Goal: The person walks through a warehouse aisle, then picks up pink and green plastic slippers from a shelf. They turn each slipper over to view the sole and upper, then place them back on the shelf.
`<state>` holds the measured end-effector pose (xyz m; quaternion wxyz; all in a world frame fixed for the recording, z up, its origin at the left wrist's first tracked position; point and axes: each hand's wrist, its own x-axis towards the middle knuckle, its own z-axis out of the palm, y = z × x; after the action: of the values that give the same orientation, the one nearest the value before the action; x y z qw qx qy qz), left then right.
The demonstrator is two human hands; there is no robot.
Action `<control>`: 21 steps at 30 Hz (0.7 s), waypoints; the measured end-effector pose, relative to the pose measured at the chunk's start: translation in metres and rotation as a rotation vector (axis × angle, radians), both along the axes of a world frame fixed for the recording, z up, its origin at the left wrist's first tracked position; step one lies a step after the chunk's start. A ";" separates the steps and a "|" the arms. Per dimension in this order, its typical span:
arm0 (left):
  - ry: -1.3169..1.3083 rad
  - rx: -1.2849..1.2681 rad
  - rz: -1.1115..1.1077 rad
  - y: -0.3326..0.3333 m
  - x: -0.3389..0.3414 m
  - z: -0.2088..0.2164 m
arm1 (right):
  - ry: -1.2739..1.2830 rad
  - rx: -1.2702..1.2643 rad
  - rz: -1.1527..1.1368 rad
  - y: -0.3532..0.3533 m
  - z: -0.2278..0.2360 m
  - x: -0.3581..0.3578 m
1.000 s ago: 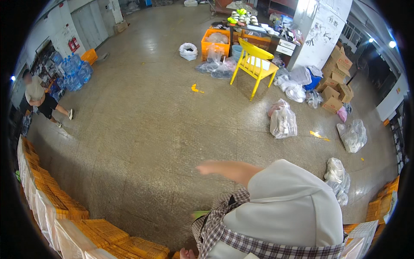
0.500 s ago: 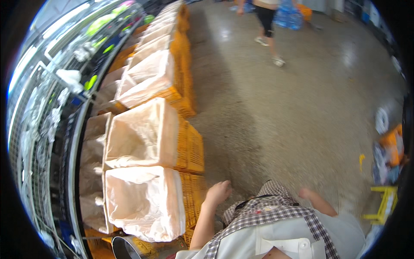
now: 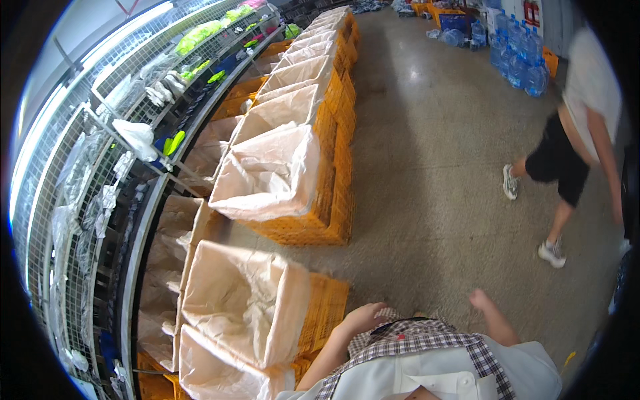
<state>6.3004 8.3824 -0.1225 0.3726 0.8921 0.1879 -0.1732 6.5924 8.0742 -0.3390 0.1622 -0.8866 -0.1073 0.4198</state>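
Observation:
My left hand point(image 3: 365, 318) hangs low beside the checked apron point(image 3: 427, 327) at my waist. No object shows in it, and its fingers are partly hidden against the cloth. The nearest thing to it is an orange plastic crate point(image 3: 327, 303) with a pale pink liner point(image 3: 230, 293). On the other side, my right hand point(image 3: 479, 300) is held out low over the floor, away from any object. It looks small and blurred, its finger shape unclear, and nothing is seen in it.
Stacked orange crates point(image 3: 340, 187) with pale liners run ahead along wire-mesh shelving point(image 3: 113, 120) on the left. Someone in black shorts point(image 3: 560, 157) walks at the right. Large blue water bottles point(image 3: 517, 63) stand at the far right. Concrete floor point(image 3: 427, 200) stretches between.
I have moved forward along the crate row. My left hand has come in against the apron. The other person, far ahead before, is now close on the right.

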 end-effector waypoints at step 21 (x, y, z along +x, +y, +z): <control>-0.090 0.204 -0.278 0.553 0.673 -0.013 | 0.155 -0.217 -0.288 0.354 -0.055 0.462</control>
<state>6.9730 8.9357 -0.1352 0.2608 0.9495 0.0626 -0.1628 7.0541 8.4286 -0.3945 0.1319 -0.8700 0.0794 0.4685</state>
